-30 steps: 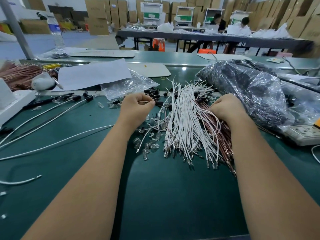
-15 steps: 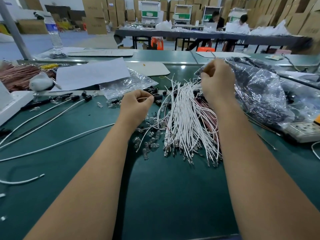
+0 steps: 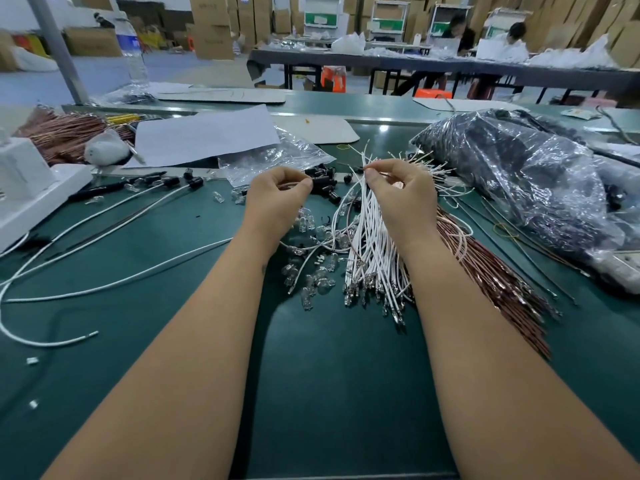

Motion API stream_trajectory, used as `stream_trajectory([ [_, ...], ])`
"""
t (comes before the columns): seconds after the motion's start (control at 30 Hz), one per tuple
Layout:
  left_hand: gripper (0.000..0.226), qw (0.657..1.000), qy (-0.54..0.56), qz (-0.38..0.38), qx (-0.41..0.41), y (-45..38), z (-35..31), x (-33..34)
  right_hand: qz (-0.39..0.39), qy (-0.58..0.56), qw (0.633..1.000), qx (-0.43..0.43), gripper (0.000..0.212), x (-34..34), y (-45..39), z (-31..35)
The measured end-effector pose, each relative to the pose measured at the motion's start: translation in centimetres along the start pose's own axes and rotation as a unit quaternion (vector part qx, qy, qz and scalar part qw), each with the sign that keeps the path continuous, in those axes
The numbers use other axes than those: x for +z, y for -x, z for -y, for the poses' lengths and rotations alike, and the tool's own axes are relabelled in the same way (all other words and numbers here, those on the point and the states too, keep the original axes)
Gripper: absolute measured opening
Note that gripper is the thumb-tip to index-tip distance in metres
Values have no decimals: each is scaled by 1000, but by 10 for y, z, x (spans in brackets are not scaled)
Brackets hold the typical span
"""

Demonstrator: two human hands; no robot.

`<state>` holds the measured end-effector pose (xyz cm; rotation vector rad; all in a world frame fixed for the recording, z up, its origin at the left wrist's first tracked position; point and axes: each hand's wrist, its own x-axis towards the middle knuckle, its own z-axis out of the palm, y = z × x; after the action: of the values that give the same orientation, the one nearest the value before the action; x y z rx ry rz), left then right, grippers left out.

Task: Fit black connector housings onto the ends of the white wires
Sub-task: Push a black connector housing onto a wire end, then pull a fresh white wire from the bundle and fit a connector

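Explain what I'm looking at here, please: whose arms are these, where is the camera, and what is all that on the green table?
No machine here: these are a person's two bare arms, filmed by a camera worn on their head, looking forward and down. There is just this one view. On the green table lies a bundle of white wires with metal tips, and reddish-brown wires beside it on the right. Small clear glass bulbs are scattered in front of the left hand, and little black connector housings sit just beyond it. A big plastic bag of dark parts lies far right. The left hand pinches a thin wire in its fingers; the right hand pinches a wire end too. What exactly sits between the fingertips is too small to tell.
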<state>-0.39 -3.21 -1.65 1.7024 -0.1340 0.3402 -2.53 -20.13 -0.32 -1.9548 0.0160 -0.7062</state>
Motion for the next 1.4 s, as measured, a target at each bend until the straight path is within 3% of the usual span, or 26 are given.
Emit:
stream_trajectory([
  [0.57, 10, 999, 23, 22, -6, 0, 0, -10, 42, 45, 998, -29, 9, 2, 5, 2],
  [0.83, 10, 997, 1, 74, 21, 2, 2, -8, 111, 62, 989, -82, 17, 6, 6, 2],
  [0.93, 10, 997, -12, 70, 27, 3, 1, -7, 103, 44, 990, -85, 26, 5, 6, 2],
  [1.1, 13, 994, -26, 101, 35, 6, -1, -7, 64, 19, 994, -83, 24, 5, 6, 0],
  [1.4, 14, 996, 28, 71, 36, 4, -3, -6, 110, 17, 990, -88, 28, 10, 8, 0],
])
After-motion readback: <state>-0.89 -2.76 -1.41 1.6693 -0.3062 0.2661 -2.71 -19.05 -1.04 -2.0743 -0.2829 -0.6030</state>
